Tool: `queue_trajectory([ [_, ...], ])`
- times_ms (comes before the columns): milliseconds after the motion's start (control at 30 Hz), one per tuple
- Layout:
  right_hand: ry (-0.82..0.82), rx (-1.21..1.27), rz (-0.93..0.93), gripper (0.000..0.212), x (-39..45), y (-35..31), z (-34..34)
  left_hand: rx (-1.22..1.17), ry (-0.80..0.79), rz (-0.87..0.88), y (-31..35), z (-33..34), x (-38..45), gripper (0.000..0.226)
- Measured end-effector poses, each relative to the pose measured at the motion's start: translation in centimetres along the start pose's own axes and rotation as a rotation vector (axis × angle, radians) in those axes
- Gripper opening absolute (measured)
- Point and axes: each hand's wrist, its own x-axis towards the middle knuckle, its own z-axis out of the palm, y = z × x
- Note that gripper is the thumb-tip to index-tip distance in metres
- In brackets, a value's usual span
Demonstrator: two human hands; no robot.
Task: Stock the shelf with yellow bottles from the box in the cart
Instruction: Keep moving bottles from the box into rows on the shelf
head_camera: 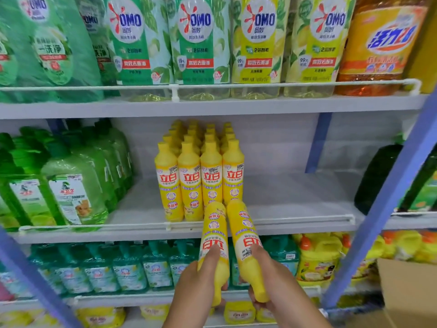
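Risk of toppling is the main concern at this stage. Stocked bottles [199, 183] stand upright in four tight columns on the middle shelf [283, 200], and the bases of both held bottles point at the front row. The left bottle [214, 235] has its base just in front of the third front-row bottle; the right bottle [244, 233] has its base at the foot of the fourth. A push forward at this angle would likely strike the front row low and tip it back into the rows behind. The wire rail [295, 220] along the shelf edge is a second hazard: a base that catches on it could twist the bottle in the grip. Bare shelf lies to the right of the group, so a start of a new column there looks safer than forcing into the existing rows.

Both bottles are carried cap toward the person, base toward the shelf, labels reading upside down. They must be turned upright before release, or they will lie flat and may roll.

Left hand [201, 280] wraps the neck end of the left bottle, with one finger laid along its label. Right hand [264, 282] wraps the neck end of the right bottle in the same way. Grip near the cap gives little control over the heavy end. The two bottles sit close together, nearly parallel, leaning slightly apart at the caps. Both forearms rise from the bottom edge of the view.

Box [409, 292] shows at lower right; its contents and the cart are out of view.
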Motion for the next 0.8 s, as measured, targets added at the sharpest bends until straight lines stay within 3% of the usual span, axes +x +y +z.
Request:
queue_trajectory([
  [167, 0.038, -0.013, -0.008, 0.066, 0.1, 0.0, 0.9, -0.008, -0.037, 0.001, 0.2, -0.7, 0.6, 0.074],
  [367, 0.021, -0.003, -0.014, 0.068, 0.4, -0.3, 1.2, -0.004, -0.089, 0.003, 0.8, -1.2, 0.8, 0.059],
  [500, 0.022, -0.013, 0.001, 0.083, 0.4, -0.7, 1.5, -0.017, -0.087, -0.002, 1.3, -1.2, 0.9, 0.057],
  [633, 0.009, 0.017, 0.01, 0.068, 0.5, -1.0, 1.3, -0.068, -0.08, -0.028, 2.2, -1.2, 0.7, 0.05],
  [800, 0.001, 0.015, 0.008, 0.068, 0.8, -1.7, 1.1, -0.111, -0.076, -0.054, 2.9, -0.8, 0.7, 0.049],
])
